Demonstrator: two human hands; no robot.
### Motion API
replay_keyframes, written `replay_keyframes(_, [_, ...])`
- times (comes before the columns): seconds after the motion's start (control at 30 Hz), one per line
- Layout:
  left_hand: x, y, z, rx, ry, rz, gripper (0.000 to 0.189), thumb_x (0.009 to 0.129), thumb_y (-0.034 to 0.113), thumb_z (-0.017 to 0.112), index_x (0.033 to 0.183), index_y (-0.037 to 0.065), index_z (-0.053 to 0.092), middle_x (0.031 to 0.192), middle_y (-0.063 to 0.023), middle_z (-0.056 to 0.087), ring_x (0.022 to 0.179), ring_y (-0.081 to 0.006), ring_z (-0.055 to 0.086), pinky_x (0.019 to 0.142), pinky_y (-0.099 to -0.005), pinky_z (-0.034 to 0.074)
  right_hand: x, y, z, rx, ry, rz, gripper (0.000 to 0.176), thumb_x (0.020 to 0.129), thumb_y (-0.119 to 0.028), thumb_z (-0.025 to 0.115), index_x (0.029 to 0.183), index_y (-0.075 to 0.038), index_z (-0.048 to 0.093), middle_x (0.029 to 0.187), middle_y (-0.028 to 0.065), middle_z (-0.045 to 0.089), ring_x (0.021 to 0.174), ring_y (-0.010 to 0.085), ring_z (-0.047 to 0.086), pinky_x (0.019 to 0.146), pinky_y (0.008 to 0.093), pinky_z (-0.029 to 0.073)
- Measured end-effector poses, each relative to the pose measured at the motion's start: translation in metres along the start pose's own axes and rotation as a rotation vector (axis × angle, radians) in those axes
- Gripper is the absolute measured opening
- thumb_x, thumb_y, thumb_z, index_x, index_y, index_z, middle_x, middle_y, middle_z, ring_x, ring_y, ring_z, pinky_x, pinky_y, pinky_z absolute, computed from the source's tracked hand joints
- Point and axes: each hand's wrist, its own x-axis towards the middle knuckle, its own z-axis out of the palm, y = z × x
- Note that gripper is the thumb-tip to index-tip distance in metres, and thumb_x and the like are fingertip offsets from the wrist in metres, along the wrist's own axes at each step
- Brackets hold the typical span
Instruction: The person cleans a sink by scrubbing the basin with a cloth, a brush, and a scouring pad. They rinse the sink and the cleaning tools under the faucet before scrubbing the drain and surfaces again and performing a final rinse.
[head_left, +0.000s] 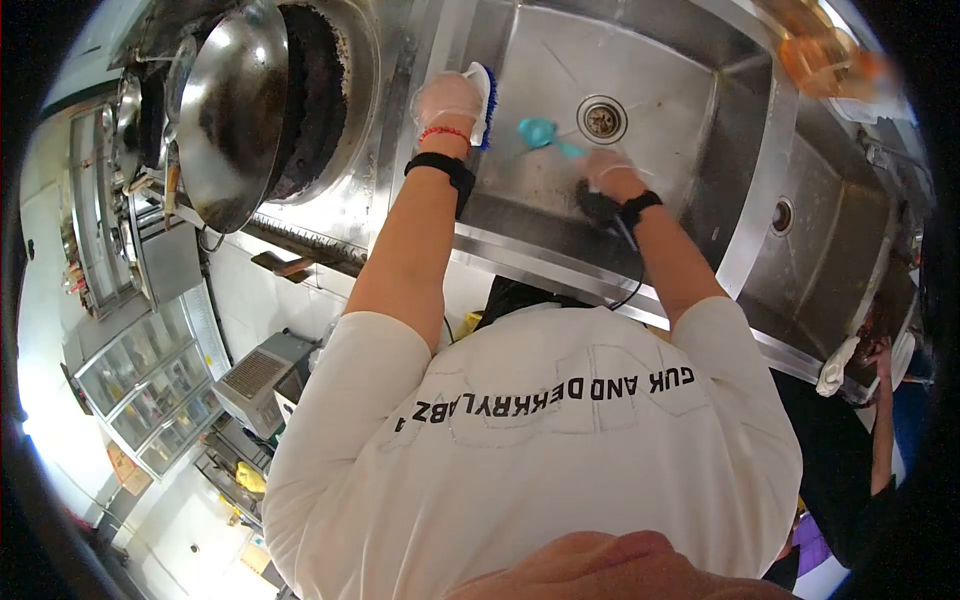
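- Clearly, the left grip (448, 100) is wrapped round the white scrubbing brush (478, 112), which sits on its right side, blue bristles facing the sink.
- The right grip (608, 172), blurred, grasps the handle of the turquoise scoop (537, 131), whose bowl lies beyond the fingers, near the drain (602, 118).
- The left arm reaches forward with its hand at the sink's left rim; the right arm angles inward, its hand over the basin.
- The metal sink (690, 55) has a second basin (820, 230) to its right, with a white cloth (838, 365) at the near edge.
- Leftward, a large wok (235, 115) leans tilted by the stove (365, 60).
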Motion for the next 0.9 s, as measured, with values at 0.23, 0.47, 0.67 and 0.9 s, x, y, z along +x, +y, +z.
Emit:
replay_keyframes(0.23, [-0.002,0.000,0.000,0.027,0.015,0.017,0.028,0.089,0.024,0.050,0.096,0.008,0.071,0.101,-0.0137,0.069,0.094,-0.0308,0.067,0.078,-0.0397,0.054,-0.034,0.017,-0.046,0.053,0.021,0.219,0.045,0.091,-0.039,0.049,0.100,0.003,0.062,0.095,0.0237,0.065,0.087,0.0426,0.062,0.077,0.0475,0.048])
replay_keyframes(0.47, [0.004,0.001,0.001,0.009,-0.021,0.001,0.032,0.090,0.025,0.047,0.099,0.006,0.070,0.105,-0.0171,0.067,0.098,-0.0330,0.066,0.082,-0.0405,0.053,-0.046,0.012,-0.032,0.011,-0.008,0.153,0.049,0.092,-0.043,0.044,0.104,0.001,0.063,0.106,0.0258,0.063,0.099,0.0425,0.060,0.085,0.0480,0.047])
replay_keyframes(0.67, [0.002,0.001,0.001,0.005,-0.015,-0.004,0.029,0.090,0.023,0.048,0.098,0.006,0.070,0.106,-0.0161,0.067,0.098,-0.0317,0.066,0.082,-0.0395,0.053,-0.042,0.093,-0.074,0.106,0.117,0.429,0.047,0.093,-0.040,0.046,0.101,0.003,0.063,0.104,0.0260,0.063,0.100,0.0405,0.060,0.086,0.0473,0.045])
replay_keyframes(0.9, [-0.003,0.003,-0.006,0.011,-0.008,0.062,0.036,0.092,0.028,0.044,0.097,0.004,0.070,0.103,-0.0195,0.067,0.097,-0.0346,0.066,0.082,-0.0422,0.053,0.002,0.212,-0.023,-0.011,0.169,0.534,0.038,0.094,-0.029,0.042,0.104,0.001,0.062,0.104,0.0264,0.062,0.098,0.0404,0.061,0.083,0.0458,0.047])
